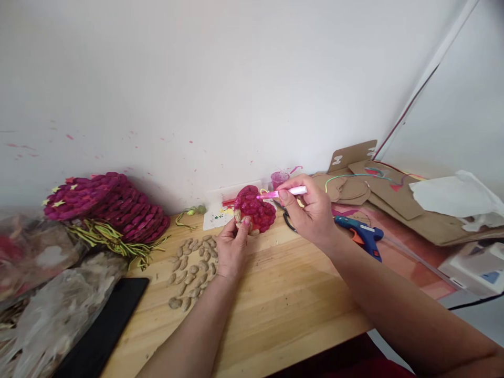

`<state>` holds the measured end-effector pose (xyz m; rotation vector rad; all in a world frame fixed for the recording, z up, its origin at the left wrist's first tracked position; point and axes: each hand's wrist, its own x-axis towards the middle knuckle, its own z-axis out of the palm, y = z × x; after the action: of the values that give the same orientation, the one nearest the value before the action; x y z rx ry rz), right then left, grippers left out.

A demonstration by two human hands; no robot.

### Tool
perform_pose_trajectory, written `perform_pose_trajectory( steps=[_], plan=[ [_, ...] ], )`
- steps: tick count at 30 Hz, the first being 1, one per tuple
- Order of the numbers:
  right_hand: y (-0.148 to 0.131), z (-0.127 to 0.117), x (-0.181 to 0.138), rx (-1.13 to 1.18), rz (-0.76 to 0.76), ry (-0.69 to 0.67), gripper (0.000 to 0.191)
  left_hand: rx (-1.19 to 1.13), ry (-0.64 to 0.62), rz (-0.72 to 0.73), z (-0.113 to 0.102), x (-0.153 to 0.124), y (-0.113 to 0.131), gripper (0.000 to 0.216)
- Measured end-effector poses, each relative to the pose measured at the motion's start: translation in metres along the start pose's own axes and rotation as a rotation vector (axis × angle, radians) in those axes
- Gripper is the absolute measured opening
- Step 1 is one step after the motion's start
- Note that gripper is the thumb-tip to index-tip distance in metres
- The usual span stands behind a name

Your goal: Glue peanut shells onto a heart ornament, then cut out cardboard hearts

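The left hand's (233,251) grip is narrow, pinching the lower-left rim of a magenta peanut-covered craft piece (263,212) near the table's (271,299) far edge. The right hand's (313,212) grip holds a pink-stained white paintbrush (271,195) between thumb and fingers, tip at the painted peanuts. Loose peanuts (193,269) lie left of the left hand.

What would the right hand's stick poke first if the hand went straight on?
Probably the bumpy magenta piece in the left hand; the stick looks very close, but depth is unclear.
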<state>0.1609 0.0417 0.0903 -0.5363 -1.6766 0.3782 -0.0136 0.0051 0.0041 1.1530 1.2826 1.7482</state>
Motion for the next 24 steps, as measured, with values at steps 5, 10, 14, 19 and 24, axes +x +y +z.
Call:
perform_pose_trajectory(
  steps=[5,10,14,19,24],
  plan=[
    [0.003,-0.001,0.0,-0.041,0.002,0.01,0.008,-0.036,-0.026,-0.06,0.001,0.0,-0.004,0.035],
    [0.011,-0.002,0.0,-0.087,0.054,0.053,0.01,-0.092,-0.026,-0.112,0.005,0.0,0.0,0.036],
    [0.015,0.001,-0.002,-0.139,0.055,0.051,0.01,-0.096,-0.033,-0.109,0.005,-0.001,0.001,0.037],
    [0.02,0.004,-0.004,-0.226,0.0,0.009,0.008,-0.05,-0.047,-0.096,0.004,-0.002,-0.002,0.033],
    [0.027,0.006,-0.007,-0.276,-0.023,-0.037,0.007,0.045,-0.042,-0.039,0.004,-0.004,0.002,0.03]
  ],
)
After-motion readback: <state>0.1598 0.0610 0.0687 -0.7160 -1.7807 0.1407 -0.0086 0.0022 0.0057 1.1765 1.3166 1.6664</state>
